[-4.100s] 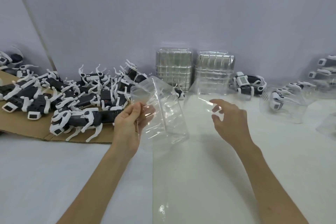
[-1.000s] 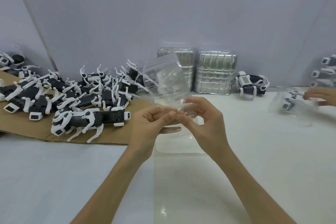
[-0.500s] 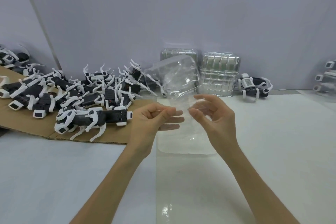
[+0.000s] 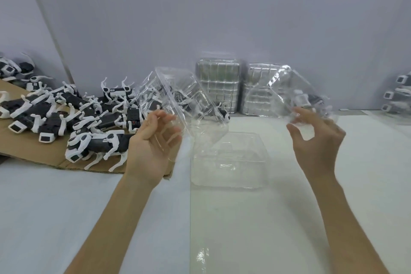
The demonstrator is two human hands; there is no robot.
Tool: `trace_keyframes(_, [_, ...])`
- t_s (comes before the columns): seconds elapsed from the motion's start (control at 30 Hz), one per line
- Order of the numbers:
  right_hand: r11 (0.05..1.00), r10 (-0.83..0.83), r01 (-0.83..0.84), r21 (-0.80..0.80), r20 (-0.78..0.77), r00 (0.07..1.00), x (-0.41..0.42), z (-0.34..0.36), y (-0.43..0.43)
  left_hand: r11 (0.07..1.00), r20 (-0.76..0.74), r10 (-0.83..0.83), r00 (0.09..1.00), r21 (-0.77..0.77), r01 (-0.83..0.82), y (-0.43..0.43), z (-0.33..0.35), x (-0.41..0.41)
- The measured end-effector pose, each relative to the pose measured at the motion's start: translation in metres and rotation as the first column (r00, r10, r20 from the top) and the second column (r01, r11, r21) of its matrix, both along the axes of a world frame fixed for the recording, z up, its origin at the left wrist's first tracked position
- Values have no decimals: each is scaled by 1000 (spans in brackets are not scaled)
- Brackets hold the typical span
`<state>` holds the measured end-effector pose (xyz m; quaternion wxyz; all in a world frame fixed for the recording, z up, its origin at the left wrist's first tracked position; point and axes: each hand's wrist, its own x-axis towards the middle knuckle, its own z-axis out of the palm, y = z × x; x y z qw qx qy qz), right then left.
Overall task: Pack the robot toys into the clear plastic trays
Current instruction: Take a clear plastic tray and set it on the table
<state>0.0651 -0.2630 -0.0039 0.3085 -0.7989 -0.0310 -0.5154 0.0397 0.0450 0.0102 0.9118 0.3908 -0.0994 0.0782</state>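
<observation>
Your left hand point(image 4: 153, 147), palm up with fingers loosely curled, grips the lower edge of a thin clear plastic tray point(image 4: 182, 100), which tilts up and away above the white tabletop point(image 4: 44, 211). Your right hand point(image 4: 315, 142) pinches the lower edge of a second clear plastic tray point(image 4: 287, 91) between thumb and curled fingers, and this tray is also raised and tilted. The two held trays are well apart. Between your hands, a third clear plastic tray point(image 4: 229, 162) lies flat on the tabletop, hollow side up.

To the left, a heap of black-and-white dog-shaped robot toys point(image 4: 66, 109) lies on a flat brown cardboard sheet point(image 4: 26, 147); the nearest toy lies just beside your left wrist. Further back, two stacks of nested clear trays point(image 4: 218, 87) stand side by side against the pale grey wall point(image 4: 200, 18). More robot toys point(image 4: 398, 95) show at the far right edge.
</observation>
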Motion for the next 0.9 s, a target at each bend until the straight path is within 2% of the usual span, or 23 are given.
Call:
trace_keyframes(0.07, [996,-82,83,11,-97,992,5,-8,-12,999,-2,-29,1000,-29,29,1,0,-1])
trace_keyframes(0.17, [994,-102,107,2,-292,951,15,-20,-24,996,-15,-63,998,-62,62,2,1,-1])
trace_keyframes(0.3, [969,-167,36,-244,-539,826,22,-36,-22,994,-36,-76,996,-84,73,2,0,-1])
trace_keyframes(0.4, [949,-216,31,-314,-577,788,25,-40,-16,993,-48,-90,995,-83,86,-1,0,-2])
trace_keyframes(0.5, [964,-250,182,-196,-423,871,26,-40,-18,993,-36,-97,995,-71,95,-4,0,-2])
trace_keyframes(0.57, [982,-189,165,-94,-372,909,24,-40,-21,996,-22,-83,996,-44,82,-5,-1,-2])
trace_keyframes(0.63, [994,-108,101,-40,-437,893,23,-42,-21,997,-6,-71,997,-23,71,-6,-1,-3])
trace_keyframes(0.77, [999,-31,18,-28,-577,816,24,-47,-18,998,13,-63,998,-3,63,-6,-2,-4])
trace_keyframes(0.83, [998,57,-28,58,-582,811,25,-46,-16,998,18,-64,998,2,64,-5,-3,-4])
trace_keyframes(0.9, [978,177,-92,188,-510,842,22,-39,-10,997,27,-76,997,11,76,-6,-3,-3])
